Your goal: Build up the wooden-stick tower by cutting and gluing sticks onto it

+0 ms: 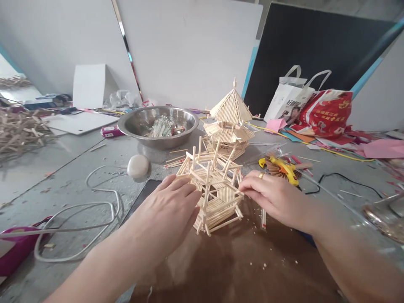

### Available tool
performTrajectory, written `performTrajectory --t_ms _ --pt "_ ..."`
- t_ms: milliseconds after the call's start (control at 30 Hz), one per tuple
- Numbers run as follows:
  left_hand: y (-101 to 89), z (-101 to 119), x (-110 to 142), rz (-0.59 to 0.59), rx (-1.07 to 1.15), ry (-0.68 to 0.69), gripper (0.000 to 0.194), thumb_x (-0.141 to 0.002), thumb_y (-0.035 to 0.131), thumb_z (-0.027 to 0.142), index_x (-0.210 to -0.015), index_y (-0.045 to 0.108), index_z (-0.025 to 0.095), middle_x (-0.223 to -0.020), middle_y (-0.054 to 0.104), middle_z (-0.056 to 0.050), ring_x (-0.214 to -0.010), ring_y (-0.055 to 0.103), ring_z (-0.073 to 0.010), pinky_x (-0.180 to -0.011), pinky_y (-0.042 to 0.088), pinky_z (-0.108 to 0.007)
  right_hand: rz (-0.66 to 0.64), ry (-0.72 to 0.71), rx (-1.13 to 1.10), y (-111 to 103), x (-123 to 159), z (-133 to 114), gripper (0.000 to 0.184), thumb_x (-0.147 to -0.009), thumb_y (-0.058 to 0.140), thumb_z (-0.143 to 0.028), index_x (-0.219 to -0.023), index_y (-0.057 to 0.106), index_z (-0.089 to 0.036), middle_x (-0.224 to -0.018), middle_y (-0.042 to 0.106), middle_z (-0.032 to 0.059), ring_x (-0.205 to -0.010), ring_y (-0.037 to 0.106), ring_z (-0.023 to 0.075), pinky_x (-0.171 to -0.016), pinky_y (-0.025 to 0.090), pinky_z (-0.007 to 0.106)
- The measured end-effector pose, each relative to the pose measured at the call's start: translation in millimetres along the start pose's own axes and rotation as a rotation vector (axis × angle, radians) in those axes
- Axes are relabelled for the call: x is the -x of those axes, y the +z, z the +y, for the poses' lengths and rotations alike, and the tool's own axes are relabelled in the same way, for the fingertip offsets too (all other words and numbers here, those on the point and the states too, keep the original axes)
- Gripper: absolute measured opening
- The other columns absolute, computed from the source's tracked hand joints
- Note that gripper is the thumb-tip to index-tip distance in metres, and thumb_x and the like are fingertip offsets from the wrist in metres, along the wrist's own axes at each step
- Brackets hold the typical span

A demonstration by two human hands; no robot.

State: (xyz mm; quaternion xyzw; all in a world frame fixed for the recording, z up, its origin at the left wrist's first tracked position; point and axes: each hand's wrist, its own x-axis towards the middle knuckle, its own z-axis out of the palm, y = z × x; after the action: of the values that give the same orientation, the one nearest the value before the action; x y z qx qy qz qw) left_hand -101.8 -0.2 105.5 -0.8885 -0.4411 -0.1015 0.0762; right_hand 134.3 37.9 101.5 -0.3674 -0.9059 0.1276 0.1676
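In the middle of the head view stands an open frame of pale wooden sticks [206, 198], with upright posts and a slatted floor. My left hand [172, 206] is closed on its left side, the fingers curled over the sticks. At the right edge, my right hand [271, 193] pinches the frame's sticks between thumb and fingers; its fingertips partly hide the spot. Just behind is a stick-built pagoda top [232, 111] with tiered roofs. A yellow glue gun [282, 168] lies beyond my right hand. Under the frame is a brown board [233, 261] dotted with pale crumbs.
A steel basin [126, 124] holding clear packets sits behind on the left. Near it are a round white object [138, 166] and a looped white cable [115, 206]. Loose sticks [22, 130] pile at far left. A red bag [330, 113] stands at back right.
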Motion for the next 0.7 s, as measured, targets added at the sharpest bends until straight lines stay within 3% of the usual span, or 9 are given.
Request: performTrajectory --t_ms 133,200,367,567,700 --pt "1.2 10.2 -4.6 0.110 0.024 -0.022 0.018 -0.081 0.043 0.021 -0.074 0.059 0.018 -0.069 0.058 -0.004 -0.071 0.052 -0.0188 -0.064 0.042 -0.033 0.236 -0.047 -0.212 17.5 -13.6 -7.0 0.010 -0.083 0.047 -0.020 -0.083 0.057 -0.021 -0.079 0.062 0.0004 -0.071 0.056 0.0112 -0.065 0.042 0.023" --pt "3.0 15.3 -5.8 0.178 0.048 -0.047 0.016 -0.082 0.045 0.022 -0.074 0.057 0.018 -0.068 0.057 -0.003 -0.067 0.050 -0.0172 -0.061 0.041 -0.031 0.287 -0.019 -0.313 24.4 -14.7 -11.0 0.009 -0.081 0.051 -0.024 -0.078 0.058 -0.021 -0.072 0.062 -0.0010 -0.063 0.054 0.0097 -0.058 0.042 0.021" --pt "9.1 20.2 -3.6 0.301 0.041 -0.060 0.018 -0.085 0.042 0.025 -0.075 0.056 0.019 -0.067 0.056 -0.001 -0.063 0.047 -0.0139 -0.057 0.037 -0.027 0.268 0.015 -0.515 31.3 -11.9 -18.3 0.009 -0.077 0.055 -0.027 -0.074 0.061 -0.020 -0.064 0.060 -0.0018 -0.056 0.052 0.0086 -0.051 0.041 0.020" --pt "13.9 16.4 -1.4 0.294 0.036 -0.024 0.009 -0.081 0.048 0.020 -0.082 0.057 0.021 -0.067 0.056 0.001 -0.063 0.046 -0.0139 -0.056 0.036 -0.026 0.261 0.119 -0.522 30.7 -9.3 -14.5 0.014 -0.075 0.058 -0.034 -0.077 0.060 -0.020 -0.057 0.053 -0.0037 -0.050 0.045 0.0080 -0.047 0.038 0.020" --pt "15.1 14.6 -5.0 0.322 0.068 -0.056 0.012 -0.082 0.046 0.019 -0.078 0.058 0.020 -0.065 0.057 0.001 -0.065 0.048 -0.0129 -0.058 0.039 -0.025 0.281 0.117 -0.438 29.7 -10.2 -6.3 0.016 -0.076 0.055 -0.036 -0.078 0.060 -0.021 -0.075 0.059 0.0010 -0.060 0.048 0.0104 -0.054 0.039 0.023"
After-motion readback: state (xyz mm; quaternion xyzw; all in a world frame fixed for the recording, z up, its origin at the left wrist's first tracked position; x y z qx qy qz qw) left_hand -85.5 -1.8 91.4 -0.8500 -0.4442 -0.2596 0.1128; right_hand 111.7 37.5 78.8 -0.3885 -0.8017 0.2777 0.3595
